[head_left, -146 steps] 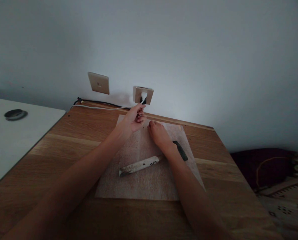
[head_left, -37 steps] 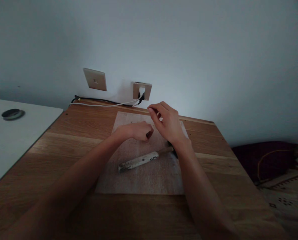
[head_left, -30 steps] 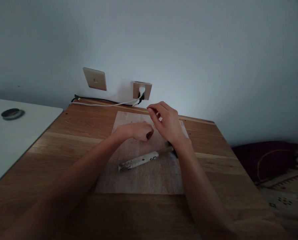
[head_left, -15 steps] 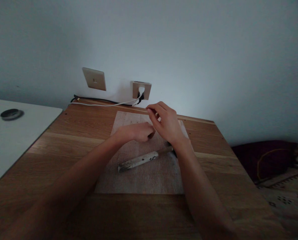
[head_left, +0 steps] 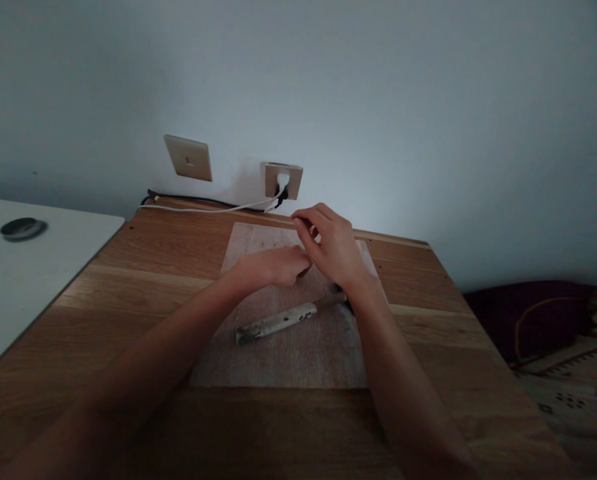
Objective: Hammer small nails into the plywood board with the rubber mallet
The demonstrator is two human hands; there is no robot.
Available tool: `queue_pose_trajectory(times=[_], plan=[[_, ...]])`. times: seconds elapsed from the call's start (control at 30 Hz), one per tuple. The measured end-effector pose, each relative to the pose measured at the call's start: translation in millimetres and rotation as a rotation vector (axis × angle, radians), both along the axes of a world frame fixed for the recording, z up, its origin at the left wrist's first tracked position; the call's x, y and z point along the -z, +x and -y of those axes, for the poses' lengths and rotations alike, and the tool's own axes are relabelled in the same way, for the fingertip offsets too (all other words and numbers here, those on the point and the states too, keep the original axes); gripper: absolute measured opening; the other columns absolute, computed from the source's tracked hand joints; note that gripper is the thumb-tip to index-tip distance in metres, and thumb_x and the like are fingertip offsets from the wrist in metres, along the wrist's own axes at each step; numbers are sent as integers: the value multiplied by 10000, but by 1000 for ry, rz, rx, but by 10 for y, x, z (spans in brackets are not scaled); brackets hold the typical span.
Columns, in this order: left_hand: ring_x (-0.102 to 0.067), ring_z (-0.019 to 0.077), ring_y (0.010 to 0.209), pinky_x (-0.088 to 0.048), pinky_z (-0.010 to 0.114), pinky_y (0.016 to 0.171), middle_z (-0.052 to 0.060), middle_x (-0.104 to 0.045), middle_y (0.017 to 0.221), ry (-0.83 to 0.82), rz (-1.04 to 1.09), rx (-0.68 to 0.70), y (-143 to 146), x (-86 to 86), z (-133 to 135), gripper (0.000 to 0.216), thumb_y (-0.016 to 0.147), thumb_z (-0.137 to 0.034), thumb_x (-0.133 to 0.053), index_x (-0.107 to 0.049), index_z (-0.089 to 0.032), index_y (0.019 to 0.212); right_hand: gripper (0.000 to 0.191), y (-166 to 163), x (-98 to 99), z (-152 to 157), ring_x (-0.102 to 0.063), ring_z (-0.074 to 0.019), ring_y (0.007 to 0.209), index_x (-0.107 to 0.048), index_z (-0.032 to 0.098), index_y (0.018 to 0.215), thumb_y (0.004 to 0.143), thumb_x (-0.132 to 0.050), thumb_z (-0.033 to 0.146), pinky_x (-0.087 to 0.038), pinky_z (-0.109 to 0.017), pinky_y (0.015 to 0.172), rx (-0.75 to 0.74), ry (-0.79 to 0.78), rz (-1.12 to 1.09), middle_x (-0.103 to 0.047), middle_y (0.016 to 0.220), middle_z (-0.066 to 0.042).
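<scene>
My left hand [head_left: 287, 265] is closed, with curled fingers low over a pale wooden board [head_left: 278, 363]; whatever is in it is hidden. Just right of it and higher, my right hand [head_left: 333, 243] has thumb and index finger brought together at the tips. Nothing I can name shows in that pinch. A hammer [head_left: 278, 323] lies slantwise on the board nearer to me, its handle covered in worn white and its head mostly behind my right wrist. Small dark marks dot the far part of the board.
The board rests on a brown wooden table [head_left: 143, 283] against a wall. Black and white cables [head_left: 203, 210] run along its back edge to a wall socket [head_left: 283, 181]. A white desk [head_left: 38, 280] with a round cable hole adjoins on the left. Dark purple cloth [head_left: 538, 317] lies right.
My left hand has shifted very slightly down. My right hand keeps its pinch in nearly the same place, and the hammer has not moved.
</scene>
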State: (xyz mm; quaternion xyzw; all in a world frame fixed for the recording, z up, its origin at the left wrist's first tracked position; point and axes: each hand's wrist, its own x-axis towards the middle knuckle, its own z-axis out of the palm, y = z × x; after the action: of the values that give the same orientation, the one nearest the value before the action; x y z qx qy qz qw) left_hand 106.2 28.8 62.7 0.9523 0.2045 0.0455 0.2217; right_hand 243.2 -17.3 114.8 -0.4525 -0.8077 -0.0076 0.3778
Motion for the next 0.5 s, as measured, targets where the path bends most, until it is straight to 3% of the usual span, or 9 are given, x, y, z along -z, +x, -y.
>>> queue_pose_trajectory(times=[0.17,0.5], plan=[[-600,187,765,-500,295,696,90,-755,935,58,-32,3,-4,-72,34,233,796,-28,-557,-719,-133,926,189,-9,3,2,-634,-189,824,-707,206,1051,1052,-519,223,-512,-344,789,5,-18,-6,-693,977,-67],[-604,189,776,-509,312,734,99,-756,976,22,-26,-13,-4,-75,43,234,843,-45,-559,-731,-116,986,192,-10,17,0,-638,-186,834,-712,193,1054,1050,-521,217,-505,-340,800,1,-22,-2,-696,980,-70]])
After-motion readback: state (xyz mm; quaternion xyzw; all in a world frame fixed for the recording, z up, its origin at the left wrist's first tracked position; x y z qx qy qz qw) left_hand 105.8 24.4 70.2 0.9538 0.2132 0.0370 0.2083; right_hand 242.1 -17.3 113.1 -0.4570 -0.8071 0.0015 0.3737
